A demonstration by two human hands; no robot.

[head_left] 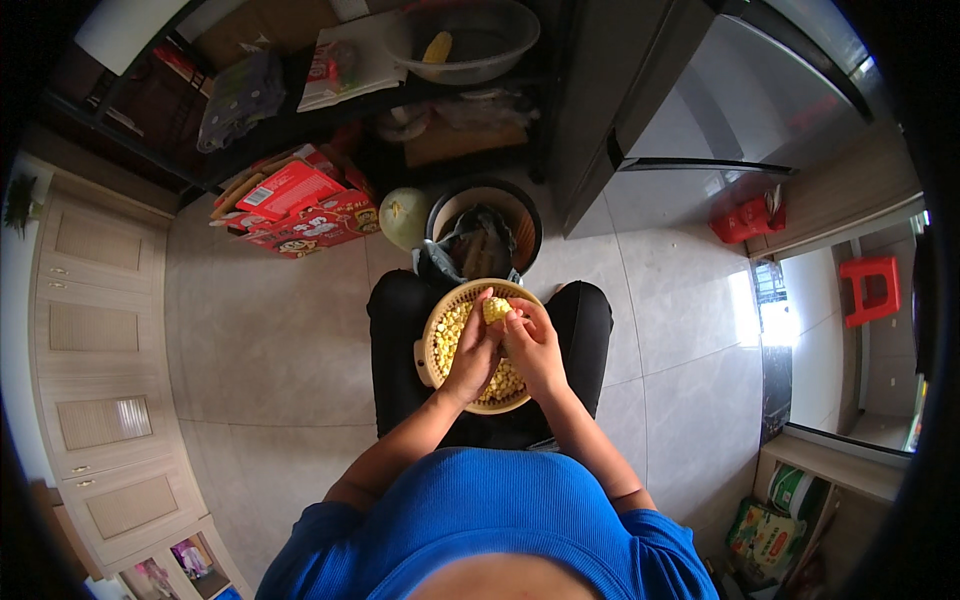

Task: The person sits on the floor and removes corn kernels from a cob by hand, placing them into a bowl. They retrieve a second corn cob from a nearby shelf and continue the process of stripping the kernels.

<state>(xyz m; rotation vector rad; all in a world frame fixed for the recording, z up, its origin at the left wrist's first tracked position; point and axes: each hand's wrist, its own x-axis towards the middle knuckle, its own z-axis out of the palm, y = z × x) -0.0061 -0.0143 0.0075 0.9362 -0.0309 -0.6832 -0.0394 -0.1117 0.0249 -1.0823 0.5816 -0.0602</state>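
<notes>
I hold a short, pale-yellow piece of corn cob [495, 309] upright between my two bare hands, over the far half of a round, tan plastic basket [425, 345] with slotted sides. My left hand [474, 358] grips the cob's left side, its fingers closed around it; my right hand [532, 347] pinches from the right, thumb and bent fingers against the kernels, though I cannot tell exactly where each hidden fingertip presses. Loose yellow corn kernels [452, 335] lie in the basket below, which rests on my lap between black-trousered knees [587, 318]. Just beyond it stands a round, dark-rimmed bin [533, 228] lined with a dark plastic bag [430, 264], its contents too dim to tell. Left of the bin sit a round, pale-green gourd [404, 218] and a torn red cardboard box [320, 212]. On the black shelf above, a clear plastic bowl [490, 66] holds another yellow corn cob [437, 47].
</notes>
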